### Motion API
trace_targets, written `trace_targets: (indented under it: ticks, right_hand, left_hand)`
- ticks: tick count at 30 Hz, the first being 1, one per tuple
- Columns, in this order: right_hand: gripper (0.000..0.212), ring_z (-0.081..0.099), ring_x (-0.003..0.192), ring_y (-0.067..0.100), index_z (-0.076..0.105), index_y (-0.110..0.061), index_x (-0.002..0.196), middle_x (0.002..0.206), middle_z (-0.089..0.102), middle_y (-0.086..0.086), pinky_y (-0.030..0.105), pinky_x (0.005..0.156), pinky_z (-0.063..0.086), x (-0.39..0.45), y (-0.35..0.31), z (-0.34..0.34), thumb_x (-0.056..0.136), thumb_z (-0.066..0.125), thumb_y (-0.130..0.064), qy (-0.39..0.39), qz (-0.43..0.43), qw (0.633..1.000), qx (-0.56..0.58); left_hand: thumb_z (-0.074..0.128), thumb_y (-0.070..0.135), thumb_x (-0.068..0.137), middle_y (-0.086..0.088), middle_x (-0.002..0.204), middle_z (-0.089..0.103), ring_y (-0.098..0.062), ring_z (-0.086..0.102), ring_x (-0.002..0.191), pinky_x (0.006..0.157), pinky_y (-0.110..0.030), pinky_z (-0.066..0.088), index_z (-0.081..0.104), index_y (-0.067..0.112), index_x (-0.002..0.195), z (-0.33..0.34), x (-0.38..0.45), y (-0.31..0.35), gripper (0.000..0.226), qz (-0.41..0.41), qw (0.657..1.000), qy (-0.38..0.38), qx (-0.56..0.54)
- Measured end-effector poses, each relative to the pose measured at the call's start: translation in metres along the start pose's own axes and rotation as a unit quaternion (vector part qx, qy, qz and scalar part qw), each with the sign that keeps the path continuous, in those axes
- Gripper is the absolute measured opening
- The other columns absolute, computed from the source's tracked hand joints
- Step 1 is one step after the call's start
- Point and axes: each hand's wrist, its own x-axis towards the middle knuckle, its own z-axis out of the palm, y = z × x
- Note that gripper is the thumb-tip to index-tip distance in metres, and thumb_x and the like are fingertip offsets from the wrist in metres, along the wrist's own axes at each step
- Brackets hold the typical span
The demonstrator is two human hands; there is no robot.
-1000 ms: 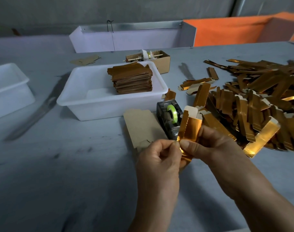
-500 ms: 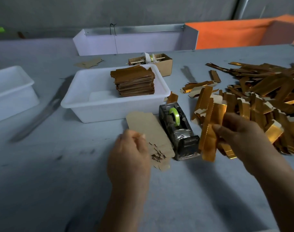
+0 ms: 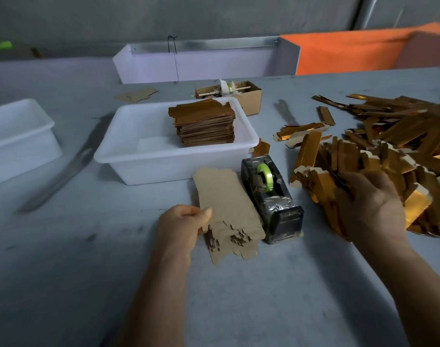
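Having parted, the right hand (image 3: 371, 204) sits on the gold pile (image 3: 401, 126) at 3 o'clock, grip unclear; the left hand (image 3: 181, 222) pinches the next cardboard blank (image 3: 224, 196), probably starting another piece.

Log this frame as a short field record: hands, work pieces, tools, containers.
left hand: pinches the left edge of the card blanks, thumb on top
card blanks: flat brown stack on the table, beside the tape dispenser
right hand: down on the gold pile, fingertips hidden, grip unclear
gold pile: loose folded gold pieces, right side of the table
tape dispenser: black, green roll, between the two hands
white tub: behind the card blanks, holds stacked blanks
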Motion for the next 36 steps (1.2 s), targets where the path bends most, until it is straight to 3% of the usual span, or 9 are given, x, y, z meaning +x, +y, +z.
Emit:
trace_targets:
  ticks: [5,9,11,14,17,20,28,31,36]
  right_hand:
    - [0.031,0.054,0.094,0.008,0.061,-0.030,0.112,0.107,0.057,-0.012,0.020,0.070,0.043,-0.026,-0.035,-0.030,0.085,0.051,-0.041,-0.026,0.011,0.965,0.259]
    - [0.030,0.065,0.083,-0.001,0.068,-0.046,0.082,0.087,0.068,-0.022,0.021,0.070,0.048,-0.047,-0.070,-0.045,0.059,0.054,-0.058,-0.237,0.071,0.822,0.512]
    - [0.032,0.067,0.087,0.006,0.072,-0.037,0.088,0.089,0.070,-0.016,0.026,0.073,0.050,-0.050,-0.074,-0.041,0.061,0.060,-0.050,-0.273,0.092,0.780,0.556]
    - [0.035,0.067,0.089,0.017,0.071,-0.023,0.094,0.090,0.072,-0.005,0.031,0.073,0.049,-0.051,-0.072,-0.038,0.064,0.063,-0.038,-0.273,0.124,0.768,0.566]
    - [0.028,0.067,0.082,0.012,0.073,-0.028,0.089,0.087,0.072,-0.005,0.029,0.068,0.047,-0.058,-0.071,-0.039,0.066,0.062,-0.038,-0.299,0.113,0.763,0.562]
    - [0.024,0.067,0.080,0.006,0.072,-0.036,0.088,0.087,0.072,-0.009,0.027,0.071,0.048,-0.064,-0.072,-0.038,0.068,0.059,-0.039,-0.319,0.115,0.755,0.561]
    - [0.006,0.060,0.078,-0.001,0.067,-0.032,0.082,0.077,0.066,-0.022,0.013,0.055,0.045,-0.069,-0.069,-0.035,0.082,0.064,-0.027,-0.195,0.100,0.865,0.452]
    - [0.014,0.050,0.081,-0.022,0.055,-0.042,0.083,0.071,0.058,-0.022,0.003,0.049,0.042,-0.075,-0.075,-0.036,0.080,0.064,-0.032,-0.113,-0.005,0.935,0.337]
    - [0.028,0.050,0.060,-0.003,0.065,-0.013,0.109,0.086,0.059,-0.008,0.000,0.050,0.036,-0.087,-0.086,-0.036,0.083,0.064,-0.022,-0.022,-0.163,0.969,0.182]
  left_hand:
    - [0.067,0.016,0.087,0.009,0.052,0.059,0.002,0.047,0.041,0.047,-0.018,0.039,0.061,0.010,0.081,-0.003,-0.029,0.014,0.011,0.090,0.992,0.000,-0.084]
    - [0.066,0.015,0.079,0.007,0.056,0.059,-0.001,0.046,0.046,0.040,-0.012,0.035,0.060,0.009,0.077,0.001,-0.060,0.025,0.009,0.077,0.971,-0.139,-0.181]
    - [0.065,0.014,0.080,0.003,0.059,0.062,-0.005,0.047,0.049,0.041,-0.013,0.036,0.060,0.010,0.074,0.006,-0.067,0.024,0.009,0.072,0.966,-0.166,-0.185]
    - [0.071,0.017,0.074,-0.004,0.075,0.072,-0.019,0.063,0.065,0.055,-0.021,0.050,0.064,0.008,0.082,0.011,-0.070,0.021,0.014,0.070,0.965,-0.179,-0.179]
    - [0.086,0.027,0.058,-0.003,0.091,0.076,-0.022,0.072,0.086,0.072,-0.032,0.059,0.069,0.014,0.098,0.014,-0.070,0.022,0.046,0.084,0.966,-0.196,-0.148]
    - [0.078,0.034,0.058,0.001,0.087,0.076,-0.021,0.072,0.085,0.074,-0.039,0.059,0.072,0.021,0.095,0.020,-0.072,0.021,0.040,0.117,0.977,-0.149,-0.100]
    - [0.073,0.032,0.059,-0.001,0.084,0.076,-0.023,0.072,0.083,0.081,-0.047,0.058,0.073,0.017,0.093,0.026,-0.074,0.014,0.037,0.096,0.980,-0.144,-0.100]
    - [0.071,0.034,0.059,0.001,0.083,0.076,-0.020,0.072,0.081,0.076,-0.042,0.059,0.073,0.018,0.093,0.029,-0.074,0.012,0.038,0.099,0.982,-0.133,-0.095]
    - [0.075,0.013,0.078,0.001,0.077,0.075,-0.018,0.072,0.074,0.058,-0.029,0.057,0.075,0.020,0.085,0.035,-0.078,0.009,0.010,0.117,0.983,-0.103,-0.093]
